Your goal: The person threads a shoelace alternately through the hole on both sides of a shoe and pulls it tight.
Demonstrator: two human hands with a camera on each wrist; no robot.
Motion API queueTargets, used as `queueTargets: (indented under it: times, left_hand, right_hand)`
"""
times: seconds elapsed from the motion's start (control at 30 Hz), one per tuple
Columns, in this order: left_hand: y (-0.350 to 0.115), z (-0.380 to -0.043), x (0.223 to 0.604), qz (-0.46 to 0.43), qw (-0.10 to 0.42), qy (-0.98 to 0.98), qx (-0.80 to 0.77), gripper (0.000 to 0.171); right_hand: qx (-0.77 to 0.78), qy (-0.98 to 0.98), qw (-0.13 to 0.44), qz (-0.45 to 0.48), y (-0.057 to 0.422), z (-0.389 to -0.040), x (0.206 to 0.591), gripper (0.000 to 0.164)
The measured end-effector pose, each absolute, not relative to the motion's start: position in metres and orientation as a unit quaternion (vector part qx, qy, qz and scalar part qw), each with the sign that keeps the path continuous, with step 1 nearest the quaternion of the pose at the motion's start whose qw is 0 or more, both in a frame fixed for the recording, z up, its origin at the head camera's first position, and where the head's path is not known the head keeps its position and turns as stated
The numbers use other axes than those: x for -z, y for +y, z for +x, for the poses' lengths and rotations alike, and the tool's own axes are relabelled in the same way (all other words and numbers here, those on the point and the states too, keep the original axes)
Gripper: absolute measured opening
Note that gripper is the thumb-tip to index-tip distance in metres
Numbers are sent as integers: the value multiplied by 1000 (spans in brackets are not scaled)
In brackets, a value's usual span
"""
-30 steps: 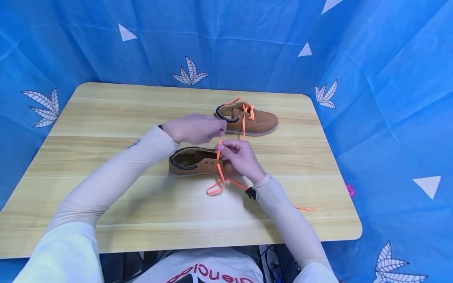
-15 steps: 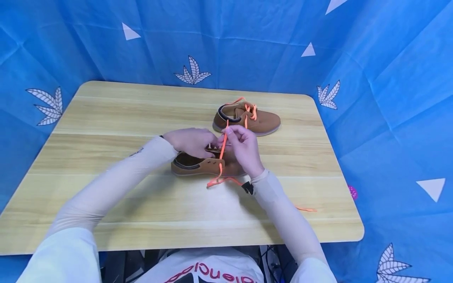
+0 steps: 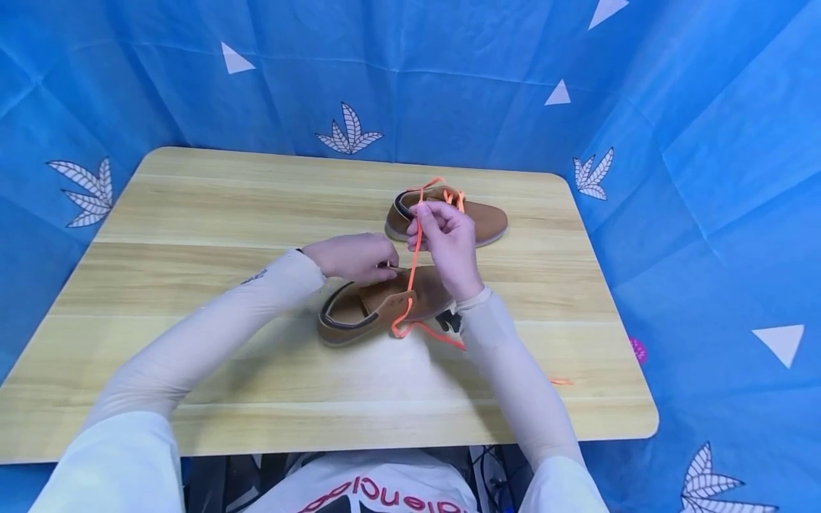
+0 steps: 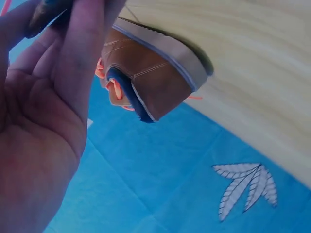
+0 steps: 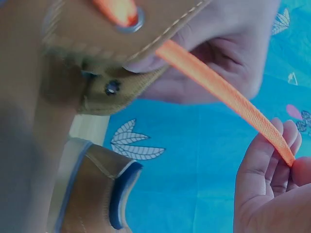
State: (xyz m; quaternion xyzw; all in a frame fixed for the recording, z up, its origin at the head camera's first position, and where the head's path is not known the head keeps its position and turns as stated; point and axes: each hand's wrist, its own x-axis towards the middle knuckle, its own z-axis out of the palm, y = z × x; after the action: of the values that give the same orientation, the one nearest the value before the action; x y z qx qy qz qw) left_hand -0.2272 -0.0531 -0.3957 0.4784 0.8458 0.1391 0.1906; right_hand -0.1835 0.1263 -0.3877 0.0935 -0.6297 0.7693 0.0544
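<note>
A brown shoe (image 3: 432,293) stands on the table, its heel turned towards me and left. My left hand (image 3: 354,256) grips the far eyelet flap (image 3: 396,273) of this shoe; the right wrist view shows the thumb on the flap (image 5: 116,92). Between thumb and fingers, my right hand (image 3: 452,246) pinches an orange shoelace (image 3: 415,263) above the far side of the shoe. That lace (image 5: 223,92) runs taut from under the near flap (image 5: 112,34). Its other part (image 3: 426,328) passes out of a near eyelet and lies on the table, partly hidden by my right forearm.
Behind my right hand stands a second brown shoe (image 3: 490,221) with orange laces; the left wrist view shows its heel (image 4: 163,92). A lace tip (image 3: 561,382) lies right of my right forearm. A blue patterned cloth (image 3: 398,107) surrounds the wooden table (image 3: 256,192).
My right hand has moved up and away, drawing out the lace; the slack loop on the near side shrank. My left hand left the lace for the flap. The shoe's heel swung towards me.
</note>
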Motion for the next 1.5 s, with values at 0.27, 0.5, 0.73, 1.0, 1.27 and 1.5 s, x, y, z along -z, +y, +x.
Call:
queueTargets:
  times: [0.27,0.5,0.73,1.0,1.27,1.5]
  left_hand:
    - [-64,-233,402,473,193,834,-207,22]
    - [-67,-239,400,465,196,837,-211,16]
    - [-66,-252,400,492,189,823,-212,17]
    - [-65,-261,399,494,212,816,-210,17]
    - [-67,-260,398,484,225,816,-222,16]
    - [-67,-261,398,482,220,819,-220,16]
  right_hand:
    - [-749,-658,-50,65,133,-188,392,24]
    - [-684,-701,-195,49,142,-188,423,25]
    - [-702,-679,-215,20,134,-176,440,29]
    - [-676,-718,-167,-1,132,-167,448,27]
    - [-660,-727,-187,-37,131,-173,451,25]
    - [-665,-721,-190,-53,130,-174,453,23]
